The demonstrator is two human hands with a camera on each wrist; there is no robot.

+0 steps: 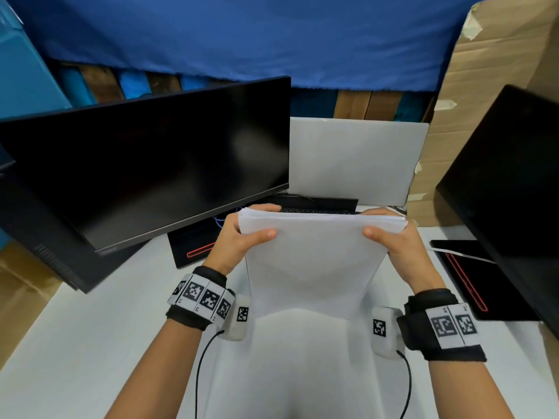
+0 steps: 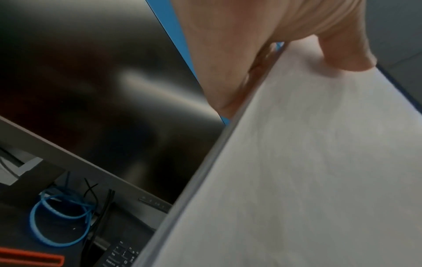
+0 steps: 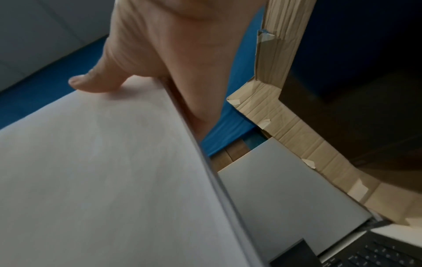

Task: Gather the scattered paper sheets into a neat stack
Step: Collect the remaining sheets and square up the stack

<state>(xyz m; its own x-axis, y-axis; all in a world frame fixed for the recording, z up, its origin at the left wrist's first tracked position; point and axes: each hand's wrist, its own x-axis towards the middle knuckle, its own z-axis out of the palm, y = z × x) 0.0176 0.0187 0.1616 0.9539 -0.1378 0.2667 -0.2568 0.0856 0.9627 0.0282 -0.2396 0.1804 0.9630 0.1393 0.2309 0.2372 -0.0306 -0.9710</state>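
Observation:
A stack of white paper sheets (image 1: 314,261) stands upright on its lower edge on the white table (image 1: 90,343), in front of me. My left hand (image 1: 242,234) grips its upper left corner, thumb on the near face, fingers behind. My right hand (image 1: 390,234) grips the upper right corner the same way. In the left wrist view the thumb presses the paper stack (image 2: 308,171) and its layered edge shows. In the right wrist view the thumb lies on the paper stack (image 3: 102,171) near its top edge.
A dark monitor (image 1: 151,164) stands at left, with a second monitor (image 1: 508,189) at right. A black keyboard (image 1: 317,207) lies behind the stack, before a white board (image 1: 354,158). Cardboard (image 1: 496,71) rises at right. Blue cables (image 2: 59,220) lie under the left monitor.

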